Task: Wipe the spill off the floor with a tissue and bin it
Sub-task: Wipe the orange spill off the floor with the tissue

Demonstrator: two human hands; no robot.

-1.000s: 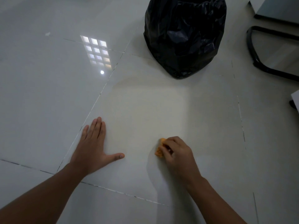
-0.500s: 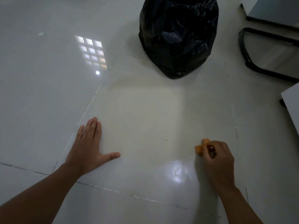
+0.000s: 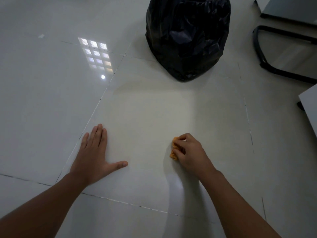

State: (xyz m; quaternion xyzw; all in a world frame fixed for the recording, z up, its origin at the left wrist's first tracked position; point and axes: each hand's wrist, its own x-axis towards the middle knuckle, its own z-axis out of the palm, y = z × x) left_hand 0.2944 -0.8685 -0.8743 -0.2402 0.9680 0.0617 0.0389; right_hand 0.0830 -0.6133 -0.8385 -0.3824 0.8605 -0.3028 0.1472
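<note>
wipe: right hand (image 3: 189,152) grips orange-stained tissue (image 3: 174,148), pressed on floor tile (image 3: 154,109)
left hand (image 3: 96,157): flat, fingers straight, bracing
spill: none visible
left: tissue into black bin bag (image 3: 187,36)

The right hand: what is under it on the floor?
An orange-stained tissue sticks out from under the right hand, whose curled fingers grip it. The floor beneath is covered.

Left hand (image 3: 93,156): flat on the floor (image 3: 51,100), palm down, fingers straight and together, thumb splayed out toward the right hand.
Left forearm: bare, reaching in from the lower left corner.
Right hand (image 3: 187,152): knuckles up, fingers curled round an orange tissue (image 3: 174,148), pressing it down.
Right forearm: bare, angled in from the lower right.
</note>
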